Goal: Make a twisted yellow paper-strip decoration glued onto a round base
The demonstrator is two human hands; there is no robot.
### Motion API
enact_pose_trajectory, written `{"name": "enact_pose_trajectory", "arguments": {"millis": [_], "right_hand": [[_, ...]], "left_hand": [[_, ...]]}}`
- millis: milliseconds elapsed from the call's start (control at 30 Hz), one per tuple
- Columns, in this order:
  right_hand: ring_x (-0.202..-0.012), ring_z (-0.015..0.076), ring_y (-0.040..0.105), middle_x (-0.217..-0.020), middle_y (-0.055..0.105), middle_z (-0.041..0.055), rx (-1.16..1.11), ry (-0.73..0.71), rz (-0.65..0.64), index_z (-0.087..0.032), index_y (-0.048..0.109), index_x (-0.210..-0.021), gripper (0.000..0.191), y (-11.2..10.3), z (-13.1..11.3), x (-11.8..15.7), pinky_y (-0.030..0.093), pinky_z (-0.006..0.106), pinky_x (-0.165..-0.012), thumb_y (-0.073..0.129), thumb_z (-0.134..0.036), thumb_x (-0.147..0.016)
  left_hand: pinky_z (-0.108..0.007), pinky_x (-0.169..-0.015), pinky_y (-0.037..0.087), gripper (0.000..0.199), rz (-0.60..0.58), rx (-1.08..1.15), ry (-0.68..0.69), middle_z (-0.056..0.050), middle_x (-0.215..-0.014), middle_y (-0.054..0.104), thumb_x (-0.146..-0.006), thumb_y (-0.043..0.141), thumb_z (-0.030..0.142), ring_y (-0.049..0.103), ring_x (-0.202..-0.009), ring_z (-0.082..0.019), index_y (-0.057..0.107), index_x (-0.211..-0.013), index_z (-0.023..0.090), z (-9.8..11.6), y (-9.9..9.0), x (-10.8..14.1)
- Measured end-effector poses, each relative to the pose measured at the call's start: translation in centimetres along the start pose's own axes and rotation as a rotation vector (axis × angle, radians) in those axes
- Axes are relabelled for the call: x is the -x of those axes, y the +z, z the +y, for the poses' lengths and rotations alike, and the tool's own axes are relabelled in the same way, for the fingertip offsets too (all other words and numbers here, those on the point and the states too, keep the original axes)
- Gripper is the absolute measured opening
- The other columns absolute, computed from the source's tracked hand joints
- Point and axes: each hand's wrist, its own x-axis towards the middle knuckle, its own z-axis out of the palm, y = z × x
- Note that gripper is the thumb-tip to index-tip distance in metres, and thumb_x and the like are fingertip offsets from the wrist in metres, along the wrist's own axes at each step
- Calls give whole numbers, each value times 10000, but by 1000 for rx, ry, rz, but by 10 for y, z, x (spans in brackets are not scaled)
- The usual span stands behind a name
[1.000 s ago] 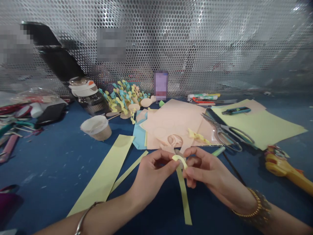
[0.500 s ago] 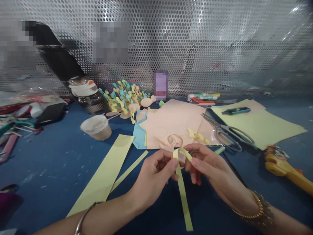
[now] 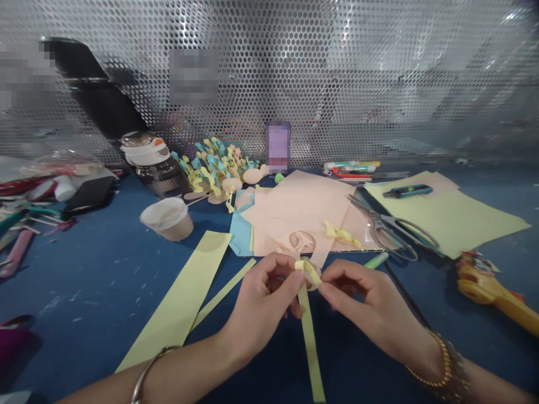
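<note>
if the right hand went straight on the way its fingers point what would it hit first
Past the yellow strip it pinches, the right hand would probably meet the left hand first, though depth is hard to judge.

Phone screen [image 3: 278, 147] blurred, purple object [image 3: 13, 342] cut off left

Probably a craft workspace: scissors [image 3: 374, 215], coloured paper [image 3: 458, 207].

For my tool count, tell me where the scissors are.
In the head view, the scissors lie right of centre, partly on the pink paper, beyond the right hand and nearer than the cutter.
</note>
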Motion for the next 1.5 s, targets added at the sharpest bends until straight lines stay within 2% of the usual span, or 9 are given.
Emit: {"name": "enact_pose_trajectory", "arguments": {"millis": [100,233,467,767,900,1033,1167,1333,1500], "right_hand": [[-550,115,462,-623,519,-18,65,0,-2,-208,584,-720,178,1,-2,1,378,253,-502,564,-346,-831],[-540,118,471,-607,518,-23,30,48,8,-210,580,-722,196,-2,0,-1,385,251,-503,551,-367,-835],[-546,115,482,-608,519,-31,31,74,-18,-209,584,-752,178,-3,5,-3,381,245,-517,532,-353,-844],[-518,105,434,-584,482,-37,159,1,-86,-204,555,-693,146,4,-2,2,359,233,-481,523,-276,-817],[-521,105,437,-594,491,-33,145,-29,-97,-206,548,-682,158,4,-5,4,367,229,-479,513,-265,-824],[-531,102,439,-601,500,-33,86,-17,-107,-206,560,-693,169,3,-5,4,375,222,-487,523,-288,-836],[-541,99,444,-596,491,-33,-3,17,-119,-196,553,-705,208,3,0,5,373,215,-494,533,-346,-848],[-535,79,496,-644,538,-21,-186,76,-160,-176,565,-734,241,2,6,1,407,197,-502,558,-390,-845],[-503,53,501,-611,547,-31,-294,66,-167,-174,579,-733,266,-1,7,-2,409,157,-478,552,-406,-860]], "left_hand": [[-133,-373,361,172,-45,26,-11,1,-763,648,-869,543,334,538,-388,-25,518,-835,167,-1,0,1],[-109,-332,326,191,-26,43,-44,17,-681,635,-846,574,351,465,-321,0,538,-838,163,-3,-2,0],[-110,-303,343,201,-24,108,-69,4,-657,648,-804,627,337,458,-301,-10,582,-821,142,-3,-2,0],[-125,-365,387,178,18,23,-16,42,-567,565,-764,662,310,453,-364,-23,587,-779,150,-5,0,1],[-134,-417,408,123,0,-120,38,64,-514,490,-790,631,284,477,-425,-48,619,-830,168,-6,0,5],[-146,-449,421,88,0,-210,92,29,-641,584,-804,612,256,507,-477,-54,641,-842,182,-5,1,7],[-189,-596,477,56,14,-310,256,-11,-766,641,-786,625,184,583,-660,-104,674,-813,186,-4,1,7],[-216,-695,494,172,-16,-364,391,-25,-831,647,-777,587,86,606,-752,-120,684,-878,185,-5,2,7],[-219,-702,501,252,-34,-348,378,-27,-858,646,-733,618,51,609,-753,-121,681,-937,184,-6,2,8]]}}
